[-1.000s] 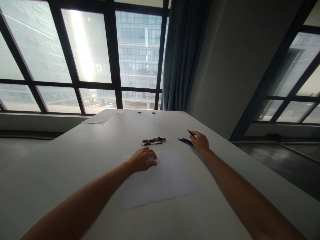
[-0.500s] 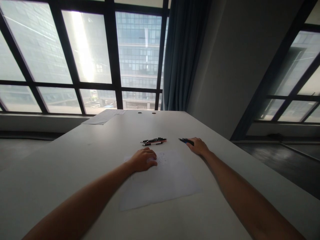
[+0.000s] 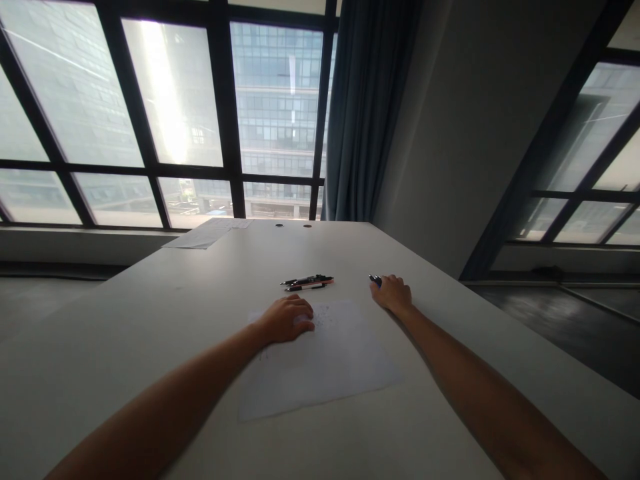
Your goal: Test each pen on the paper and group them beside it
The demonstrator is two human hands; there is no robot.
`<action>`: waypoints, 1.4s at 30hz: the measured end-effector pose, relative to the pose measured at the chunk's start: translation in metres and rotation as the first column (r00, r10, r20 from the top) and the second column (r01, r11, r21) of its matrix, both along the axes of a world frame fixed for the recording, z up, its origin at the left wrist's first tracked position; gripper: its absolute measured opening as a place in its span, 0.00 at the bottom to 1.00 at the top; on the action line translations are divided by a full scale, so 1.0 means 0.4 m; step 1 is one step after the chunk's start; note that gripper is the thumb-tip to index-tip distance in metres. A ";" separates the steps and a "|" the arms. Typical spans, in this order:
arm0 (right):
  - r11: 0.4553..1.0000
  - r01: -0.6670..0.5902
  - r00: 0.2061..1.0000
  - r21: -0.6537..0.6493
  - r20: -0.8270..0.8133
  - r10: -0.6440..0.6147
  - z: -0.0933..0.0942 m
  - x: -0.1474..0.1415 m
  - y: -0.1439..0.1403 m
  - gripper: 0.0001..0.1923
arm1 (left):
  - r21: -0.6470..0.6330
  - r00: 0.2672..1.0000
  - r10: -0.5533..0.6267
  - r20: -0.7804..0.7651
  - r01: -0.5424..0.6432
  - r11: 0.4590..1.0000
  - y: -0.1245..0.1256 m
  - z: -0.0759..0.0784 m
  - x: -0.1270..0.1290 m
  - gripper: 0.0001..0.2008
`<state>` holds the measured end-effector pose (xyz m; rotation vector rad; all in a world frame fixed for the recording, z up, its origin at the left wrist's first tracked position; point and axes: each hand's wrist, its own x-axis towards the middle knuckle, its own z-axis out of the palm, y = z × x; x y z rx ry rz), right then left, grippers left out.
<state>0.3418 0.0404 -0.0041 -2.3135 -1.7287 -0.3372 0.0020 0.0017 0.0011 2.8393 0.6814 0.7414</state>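
Observation:
My left hand (image 3: 287, 319) rests on the upper left part of a white sheet of paper (image 3: 323, 380), its fingers stretched out and thumb a little apart. Small dark marks show on the sheet beside the fingertips. To the right of the paper, my right hand (image 3: 395, 293) is closed around pens (image 3: 375, 280); only their dark tips and a bit of blue stick out on the left side, and the rest is hidden by the fingers. Several black pens (image 3: 307, 280), one with a white and reddish barrel, lie in a loose bundle just beyond the sheet.
The long white table (image 3: 240, 257) reaches toward the windows. Papers (image 3: 197, 235) lie at its far left edge. Two small round discs (image 3: 279, 225) sit near the far end. A blue curtain (image 3: 355, 133) hangs behind, beside a grey pillar (image 3: 440, 153).
My right hand has closed further over its pens, so less of them sticks out, and their tips have shifted right. My left hand and the pen bundle have stayed put.

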 end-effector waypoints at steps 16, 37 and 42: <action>0.731 -0.678 0.732 0.082 -0.024 0.681 0.011 -0.247 -0.056 0.13 | -0.032 0.817 0.576 0.032 -0.575 0.818 0.067 -0.021 -0.044 0.13; 0.774 -0.623 0.782 0.111 0.112 0.614 0.013 -0.262 -0.080 0.13 | -0.058 0.847 0.519 0.114 -0.516 0.855 0.095 -0.042 -0.036 0.09; 0.753 -0.635 0.772 0.172 0.107 0.626 0.006 -0.258 -0.078 0.16 | 0.013 0.887 0.349 0.303 -0.370 0.929 0.096 -0.054 -0.034 0.08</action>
